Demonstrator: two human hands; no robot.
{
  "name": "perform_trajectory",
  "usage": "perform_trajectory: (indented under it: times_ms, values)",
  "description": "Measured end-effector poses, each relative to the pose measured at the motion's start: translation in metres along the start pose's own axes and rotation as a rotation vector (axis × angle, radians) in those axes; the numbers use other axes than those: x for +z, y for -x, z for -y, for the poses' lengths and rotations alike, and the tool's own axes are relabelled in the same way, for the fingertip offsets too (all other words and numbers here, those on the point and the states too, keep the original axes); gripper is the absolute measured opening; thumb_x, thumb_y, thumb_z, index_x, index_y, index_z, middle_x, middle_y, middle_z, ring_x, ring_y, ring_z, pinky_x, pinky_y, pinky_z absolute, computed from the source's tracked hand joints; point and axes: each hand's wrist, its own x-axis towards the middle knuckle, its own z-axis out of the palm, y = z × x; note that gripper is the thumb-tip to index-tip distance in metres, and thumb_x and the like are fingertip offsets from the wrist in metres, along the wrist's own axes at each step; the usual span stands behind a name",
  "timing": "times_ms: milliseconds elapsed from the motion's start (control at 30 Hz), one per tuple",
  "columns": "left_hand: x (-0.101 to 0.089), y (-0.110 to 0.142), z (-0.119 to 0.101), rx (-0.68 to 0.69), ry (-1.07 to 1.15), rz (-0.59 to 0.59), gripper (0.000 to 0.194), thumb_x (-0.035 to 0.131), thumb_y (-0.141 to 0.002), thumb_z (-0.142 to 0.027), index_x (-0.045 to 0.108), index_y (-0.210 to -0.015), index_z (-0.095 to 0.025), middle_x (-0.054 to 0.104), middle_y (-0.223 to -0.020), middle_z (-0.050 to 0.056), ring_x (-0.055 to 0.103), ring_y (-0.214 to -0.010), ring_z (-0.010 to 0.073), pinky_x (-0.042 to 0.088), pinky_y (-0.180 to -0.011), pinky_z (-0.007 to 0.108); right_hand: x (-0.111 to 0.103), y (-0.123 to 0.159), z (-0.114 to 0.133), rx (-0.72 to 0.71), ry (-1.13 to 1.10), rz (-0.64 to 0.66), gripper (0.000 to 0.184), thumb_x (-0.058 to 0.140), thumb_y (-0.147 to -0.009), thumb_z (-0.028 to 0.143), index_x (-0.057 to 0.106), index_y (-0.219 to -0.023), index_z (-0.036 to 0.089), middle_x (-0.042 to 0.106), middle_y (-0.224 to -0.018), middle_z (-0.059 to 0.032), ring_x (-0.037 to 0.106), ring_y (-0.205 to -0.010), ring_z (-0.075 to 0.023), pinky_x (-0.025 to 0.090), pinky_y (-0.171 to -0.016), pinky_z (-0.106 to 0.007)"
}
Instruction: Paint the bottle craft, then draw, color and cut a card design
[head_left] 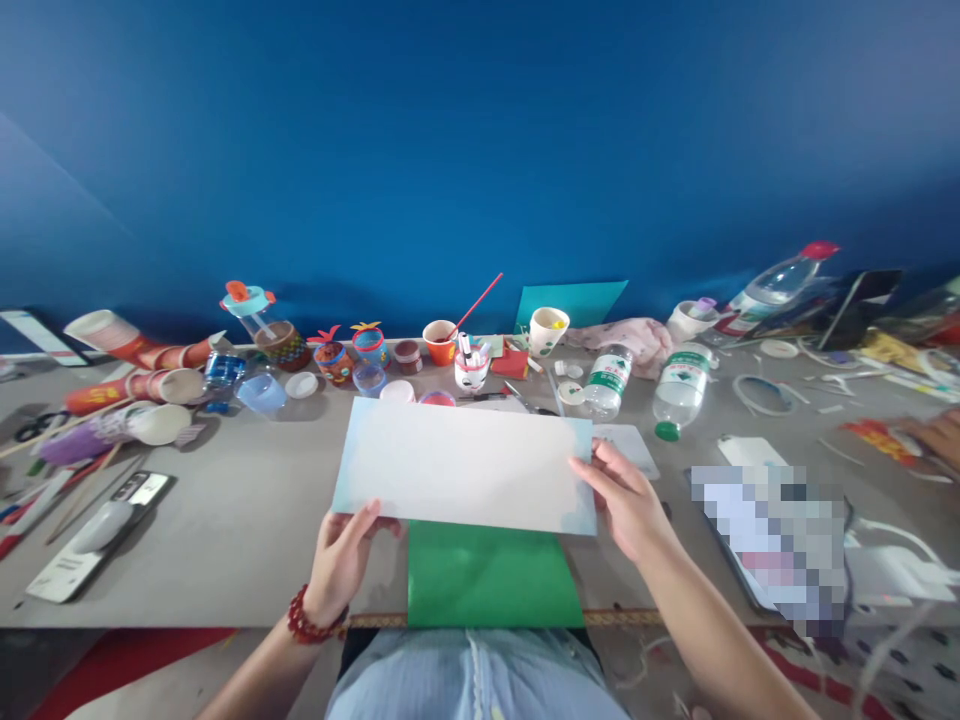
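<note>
Between my two hands is a wide white sheet of paper (465,465) with pale blue tints at its edges, raised over the table. My left hand (351,550) pinches its lower left corner, thumb on top and fingers underneath. At the right edge, my right hand (622,490) grips it between thumb and fingers. Below the sheet, a green sheet of paper (491,575) lies at the table's front edge, its far part hidden by the white one. A red bead bracelet (311,615) circles my left wrist.
Along the blue wall stand paper cups (439,342), a pen holder (472,368) and plastic bottles (683,388). Scissors (529,398) lie behind the white sheet. A phone (101,535) rests at left, a blurred-out tablet (772,540) at right. Another person's hand (937,437) shows at far right.
</note>
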Motion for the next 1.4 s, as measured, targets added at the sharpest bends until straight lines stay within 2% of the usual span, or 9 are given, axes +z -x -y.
perform_trajectory:
  times_ms: [167,267,333,400,600,833,1133,1300,1400]
  values:
    - [-0.015,-0.01,-0.009,0.027,0.033,-0.007,0.019,0.083,-0.068,-0.033,0.073,-0.068,-0.017,0.069,-0.068,0.004,0.059,-0.056,0.016,0.051,-0.048,0.029,-0.01,-0.003,-0.006,-0.045,0.131,0.097,0.038,0.08,-0.073,0.046,0.072,-0.102,0.023,0.072,-0.081,-0.0028,0.063,-0.067,-0.0172,0.049,-0.056,-0.025]
    - [-0.031,-0.014,-0.021,0.143,-0.07,0.13,0.017,0.082,-0.071,-0.033,0.075,-0.07,-0.018,0.072,-0.075,0.007,0.062,-0.061,0.0178,0.053,-0.055,0.03,-0.018,-0.003,-0.006,-0.192,0.135,0.178,0.027,0.081,-0.072,0.044,0.075,-0.087,0.023,0.073,-0.086,-0.0057,0.067,-0.079,-0.0231,0.054,-0.07,-0.032]
    - [-0.039,-0.016,-0.031,0.267,-0.164,0.282,0.024,0.083,-0.07,-0.039,0.077,-0.082,-0.018,0.074,-0.096,0.013,0.067,-0.09,0.0287,0.056,-0.072,0.037,-0.023,-0.003,-0.005,-0.312,0.144,0.236,0.022,0.08,-0.073,0.044,0.075,-0.075,0.022,0.074,-0.093,-0.0081,0.069,-0.091,-0.0274,0.054,-0.078,-0.037]
    - [-0.045,-0.018,-0.039,0.357,-0.212,0.387,0.024,0.08,-0.073,-0.041,0.077,-0.083,-0.02,0.073,-0.101,0.014,0.066,-0.1,0.0314,0.054,-0.08,0.039,-0.027,-0.002,-0.003,-0.41,0.178,0.292,0.02,0.076,-0.078,0.041,0.074,-0.071,0.023,0.073,-0.1,-0.0091,0.068,-0.098,-0.0288,0.053,-0.084,-0.039]
    - [-0.042,-0.019,-0.042,0.336,-0.249,0.48,0.009,0.075,-0.08,-0.028,0.074,-0.085,-0.021,0.068,-0.115,0.012,0.065,-0.103,0.0296,0.054,-0.082,0.038,-0.03,0.001,-0.003,-0.608,0.234,0.302,0.008,0.074,-0.082,0.026,0.073,-0.075,0.025,0.069,-0.112,-0.0069,0.064,-0.106,-0.0261,0.051,-0.084,-0.036]
    - [-0.038,-0.023,-0.037,0.371,-0.241,0.491,0.005,0.073,-0.082,-0.026,0.073,-0.081,-0.021,0.066,-0.116,0.011,0.061,-0.11,0.0286,0.048,-0.095,0.039,-0.031,0.002,-0.005,-0.712,0.209,0.253,0.011,0.073,-0.083,0.022,0.075,-0.073,0.027,0.066,-0.123,-0.0052,0.059,-0.117,-0.0284,0.045,-0.102,-0.044]
    - [-0.021,-0.017,-0.038,0.258,-0.175,0.411,0.005,0.073,-0.081,-0.022,0.071,-0.086,-0.021,0.067,-0.113,0.011,0.064,-0.104,0.0268,0.052,-0.086,0.035,-0.037,-0.001,-0.011,-0.746,0.209,0.195,0.008,0.075,-0.081,0.022,0.074,-0.074,0.027,0.07,-0.116,-0.0045,0.058,-0.12,-0.0283,0.045,-0.103,-0.045]
    - [-0.021,-0.021,-0.041,0.22,-0.201,0.445,0.017,0.076,-0.078,-0.032,0.073,-0.086,-0.018,0.069,-0.113,0.014,0.063,-0.106,0.0296,0.052,-0.087,0.036,-0.048,-0.001,-0.007,-0.722,0.358,0.183,0.014,0.075,-0.08,0.037,0.075,-0.074,0.024,0.074,-0.103,-0.0087,0.066,-0.105,-0.0303,0.053,-0.09,-0.043]
    - [-0.021,-0.021,-0.035,0.106,-0.202,0.427,0.026,0.078,-0.075,-0.039,0.074,-0.083,-0.014,0.073,-0.096,0.014,0.067,-0.091,0.0271,0.053,-0.079,0.035,-0.058,0.003,-0.005,-0.629,0.48,0.162,0.019,0.075,-0.079,0.04,0.076,-0.084,0.022,0.075,-0.084,-0.0074,0.071,-0.081,-0.0263,0.058,-0.074,-0.036]
